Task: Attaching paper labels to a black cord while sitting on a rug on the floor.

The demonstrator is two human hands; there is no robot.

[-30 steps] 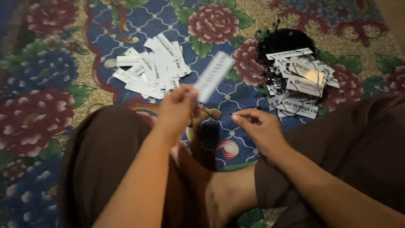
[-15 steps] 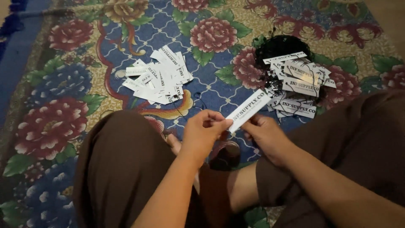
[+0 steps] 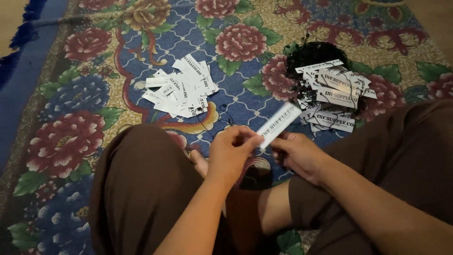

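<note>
White paper tag (image 3: 278,125) is pinched by left hand (image 3: 231,153) and right hand (image 3: 297,153); tag pile (image 3: 181,89) lies at ten o'clock.

We see floral carpet (image 3: 94,61) covering floor: red and blue blossoms, green leaves, blue lattice, dark blue fringed border at far left. On it, centre-left, we note loose heap of white paper tags (image 3: 181,89), overlapping. Far right, second heap of white tags (image 3: 335,92) lies against tangle of black strings (image 3: 314,54). Thin black string (image 3: 222,115) trails between heaps.
</note>
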